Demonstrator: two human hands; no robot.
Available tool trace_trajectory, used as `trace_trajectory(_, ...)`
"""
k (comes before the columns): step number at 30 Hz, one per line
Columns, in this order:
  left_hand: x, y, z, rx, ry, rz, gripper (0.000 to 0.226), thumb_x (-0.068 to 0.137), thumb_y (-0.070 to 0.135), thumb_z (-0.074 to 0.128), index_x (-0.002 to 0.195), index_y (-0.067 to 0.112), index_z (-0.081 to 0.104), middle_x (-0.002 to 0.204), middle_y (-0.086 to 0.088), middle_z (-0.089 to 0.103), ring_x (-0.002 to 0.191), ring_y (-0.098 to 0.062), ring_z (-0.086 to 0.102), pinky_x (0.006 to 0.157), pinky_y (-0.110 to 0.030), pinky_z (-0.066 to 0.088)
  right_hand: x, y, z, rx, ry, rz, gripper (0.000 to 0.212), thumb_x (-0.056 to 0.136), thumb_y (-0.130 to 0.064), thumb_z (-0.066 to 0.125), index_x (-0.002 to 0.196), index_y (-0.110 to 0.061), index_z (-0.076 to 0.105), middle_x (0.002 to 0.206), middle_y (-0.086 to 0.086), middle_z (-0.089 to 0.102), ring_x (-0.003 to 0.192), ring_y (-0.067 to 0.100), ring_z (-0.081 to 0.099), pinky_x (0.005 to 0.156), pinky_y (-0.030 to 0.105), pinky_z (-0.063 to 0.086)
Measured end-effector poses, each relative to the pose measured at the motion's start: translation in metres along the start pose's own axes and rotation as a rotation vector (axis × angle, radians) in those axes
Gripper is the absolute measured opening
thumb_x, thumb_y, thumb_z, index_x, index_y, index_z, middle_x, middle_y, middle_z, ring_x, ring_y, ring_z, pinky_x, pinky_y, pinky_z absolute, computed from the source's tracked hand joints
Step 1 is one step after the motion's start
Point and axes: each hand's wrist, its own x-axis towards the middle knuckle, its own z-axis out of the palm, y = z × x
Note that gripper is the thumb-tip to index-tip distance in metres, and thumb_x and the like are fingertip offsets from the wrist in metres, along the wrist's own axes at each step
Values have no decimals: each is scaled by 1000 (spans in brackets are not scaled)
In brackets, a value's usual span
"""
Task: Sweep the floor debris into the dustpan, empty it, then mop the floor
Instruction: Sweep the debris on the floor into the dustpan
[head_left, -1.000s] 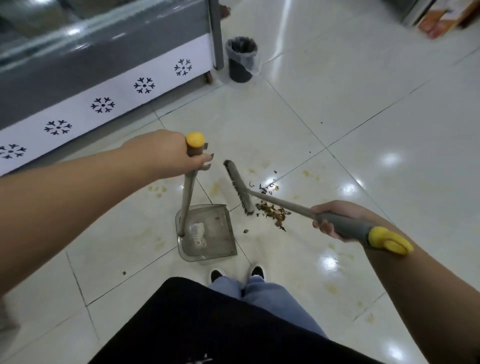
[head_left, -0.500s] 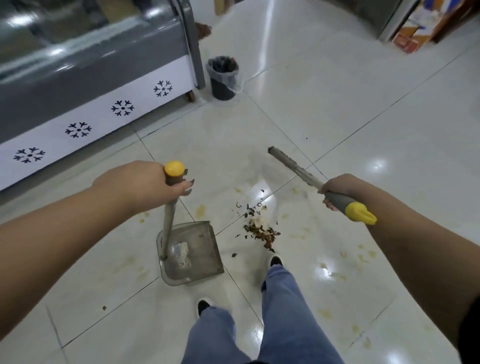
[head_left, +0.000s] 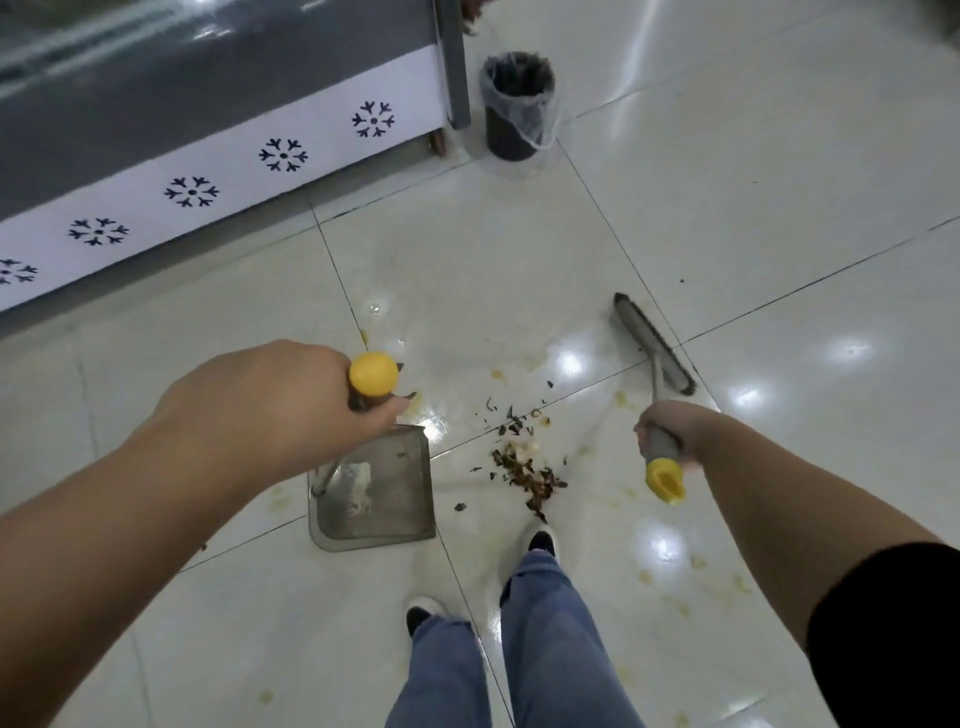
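My left hand (head_left: 280, 410) grips the yellow-capped upright handle of a grey dustpan (head_left: 379, 499) that rests on the tiled floor, with a pale smear of dirt inside. My right hand (head_left: 670, 431) holds the grey, yellow-tipped handle of a broom; its brush head (head_left: 652, 343) lies on the floor beyond and to the right of the debris. A pile of dark leafy debris (head_left: 524, 467) sits on the tile between the dustpan's right side and the broom, just ahead of my right shoe.
A black bin with a clear liner (head_left: 517, 104) stands at the corner of a grey display freezer (head_left: 208, 130) along the left. Yellowish stains (head_left: 691, 582) spot the glossy tiles to the right. My legs and shoes (head_left: 540, 540) are right behind the debris.
The broom head has swung from left of the debris, up through the air, and down onto the floor right of it. I have stepped forward; the dustpan stays put.
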Motion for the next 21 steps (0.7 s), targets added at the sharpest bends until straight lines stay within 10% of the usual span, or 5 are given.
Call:
trace_trajectory(4,-1,1,1,-5,18,4,64,70,78,35,60,17,54,51,4,51,53,-7,49,49,-22,34,-11,34,41,-168,-46,86,11,90,6,35,91,-1,43,64,13,47,42,23,49,33,14,39)
trace_trajectory(10,-16,-9,6,5,9,15,58,74,76,35,71,24,59,63,5,54,63,-13,52,52,-24,34,-50,105,76,-416,-76,112,63,93,-1,35,147,-18,7,84,16,53,63,20,53,58,27,50)
trace_trajectory(21,-64,-66,32,-76,45,-3,58,73,78,40,65,23,54,62,6,54,58,-9,49,50,-23,32,-105,101,41,-732,-40,-95,14,84,8,44,92,-3,40,55,12,46,35,18,44,36,21,41)
